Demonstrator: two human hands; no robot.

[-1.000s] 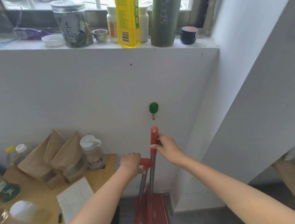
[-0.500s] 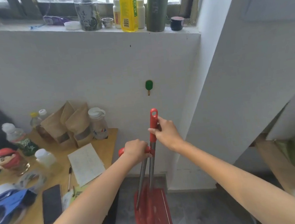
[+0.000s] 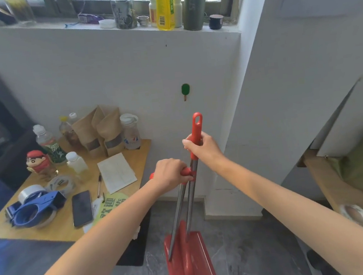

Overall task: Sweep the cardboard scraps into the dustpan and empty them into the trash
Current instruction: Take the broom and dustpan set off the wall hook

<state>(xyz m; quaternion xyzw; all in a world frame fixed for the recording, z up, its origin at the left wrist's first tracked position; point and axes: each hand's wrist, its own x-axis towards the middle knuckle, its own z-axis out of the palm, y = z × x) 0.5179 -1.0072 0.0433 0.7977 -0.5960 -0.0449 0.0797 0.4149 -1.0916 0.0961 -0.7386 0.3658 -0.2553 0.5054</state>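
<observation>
step: fetching tools, no scraps visible | left hand (image 3: 171,172) grip closed on red dustpan (image 3: 189,258) handle; right hand (image 3: 202,146) on red-handled metal broom pole (image 3: 190,195), above floor | next: unclip, carry to scraps

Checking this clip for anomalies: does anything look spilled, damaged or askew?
Nothing stands out. Both hands, left and right, grip the red-handled metal poles above the red plastic dustpan; no cardboard scraps are in view.
</observation>
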